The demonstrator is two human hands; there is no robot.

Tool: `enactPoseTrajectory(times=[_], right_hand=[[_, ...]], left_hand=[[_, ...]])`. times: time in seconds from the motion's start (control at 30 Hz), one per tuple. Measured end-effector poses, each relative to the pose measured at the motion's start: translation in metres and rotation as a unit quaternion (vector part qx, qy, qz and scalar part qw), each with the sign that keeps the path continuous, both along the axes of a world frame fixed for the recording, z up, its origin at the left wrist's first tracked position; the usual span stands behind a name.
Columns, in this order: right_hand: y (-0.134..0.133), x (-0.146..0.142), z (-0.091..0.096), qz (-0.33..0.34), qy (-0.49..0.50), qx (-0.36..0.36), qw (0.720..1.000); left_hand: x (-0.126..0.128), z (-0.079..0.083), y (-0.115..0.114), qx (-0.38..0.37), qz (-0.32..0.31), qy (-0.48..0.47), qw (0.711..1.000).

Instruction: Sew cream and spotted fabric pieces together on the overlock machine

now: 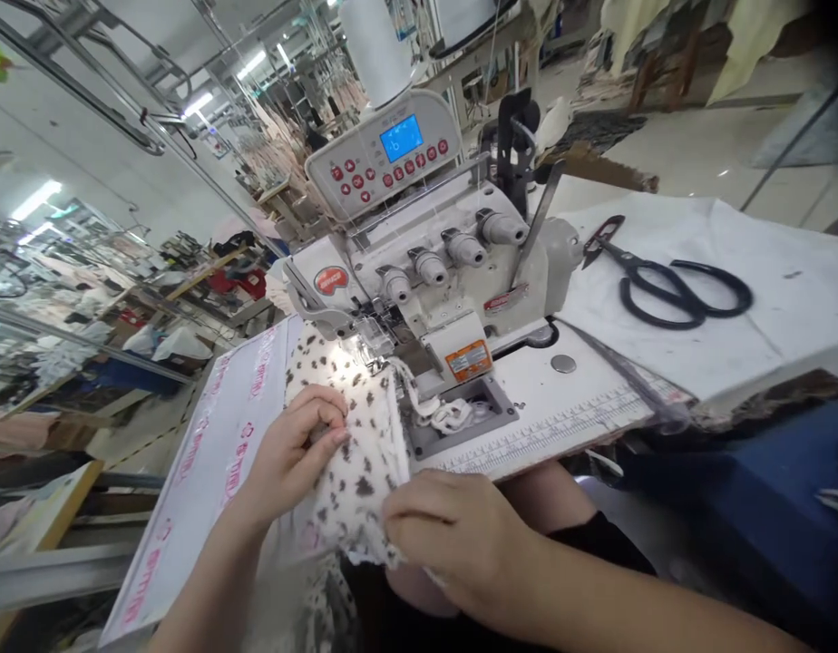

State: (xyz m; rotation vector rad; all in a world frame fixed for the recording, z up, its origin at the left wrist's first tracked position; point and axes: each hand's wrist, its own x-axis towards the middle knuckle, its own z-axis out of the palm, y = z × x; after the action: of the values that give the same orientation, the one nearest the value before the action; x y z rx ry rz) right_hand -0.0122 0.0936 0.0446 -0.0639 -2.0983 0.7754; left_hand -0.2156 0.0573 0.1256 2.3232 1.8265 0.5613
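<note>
A strip of white fabric with dark spots (355,426) runs from the table's front edge up under the presser foot (373,343) of a white overlock sewing machine (433,263). My left hand (293,453) rests on the fabric's left side, fingers curled and pressing it down. Near the table edge, my right hand (453,531) pinches the fabric's lower right edge, fingers closed on it. A trimmed strip of white waste (446,415) lies curled beside the needle plate.
Black scissors (670,286) lie on a white cloth (765,299) to the right of the machine. A ruler scale (561,426) is printed along the table's front edge. The control panel (388,154) sits on top of the machine. Other workstations fill the left background.
</note>
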Motion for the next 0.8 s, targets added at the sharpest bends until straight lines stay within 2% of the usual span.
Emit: enactPoseTrajectory(times=[0.13, 0.3, 0.53, 0.67, 0.8], right_hand=[[0.002, 0.008, -0.003, 0.021, -0.020, -0.081, 0.996], [0.001, 0.018, 0.002, 0.027, -0.017, -0.129, 0.991], [0.005, 0.015, 0.002, 0.028, -0.021, -0.165, 0.986], [0.016, 0.009, 0.008, 0.016, -0.033, -0.176, 0.984], [0.025, 0.000, 0.012, 0.018, -0.023, -0.187, 0.982]], left_hand=[[0.011, -0.003, 0.001, 0.038, -0.004, 0.052, 0.998], [0.018, -0.007, -0.001, 0.058, -0.031, 0.076, 0.995], [0.012, -0.005, 0.003, 0.010, -0.006, 0.048, 0.999], [0.005, 0.000, 0.014, -0.018, 0.012, 0.015, 1.000], [-0.005, 0.005, 0.027, -0.026, 0.000, -0.019, 0.999]])
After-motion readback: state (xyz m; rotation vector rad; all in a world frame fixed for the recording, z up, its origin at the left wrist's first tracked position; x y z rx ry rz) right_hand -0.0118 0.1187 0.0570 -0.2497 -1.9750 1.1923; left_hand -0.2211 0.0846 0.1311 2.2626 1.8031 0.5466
